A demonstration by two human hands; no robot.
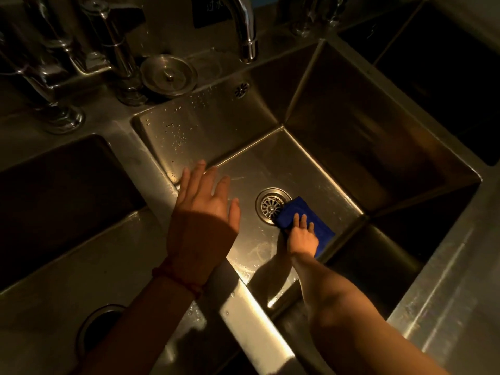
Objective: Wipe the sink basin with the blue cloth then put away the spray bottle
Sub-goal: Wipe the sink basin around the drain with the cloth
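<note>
A steel sink basin fills the middle of the head view, with a round drain in its floor. A folded blue cloth lies on the floor just right of the drain, overlapping its rim. My right hand presses flat on the cloth, fingers pointing away from me. My left hand hovers over the basin's left wall, palm down, fingers spread, holding nothing. No spray bottle is in view.
A curved faucet spout hangs over the basin's back wall. A round steel drain stopper lies on the back ledge beside tap fittings. Other basins lie to the left and right.
</note>
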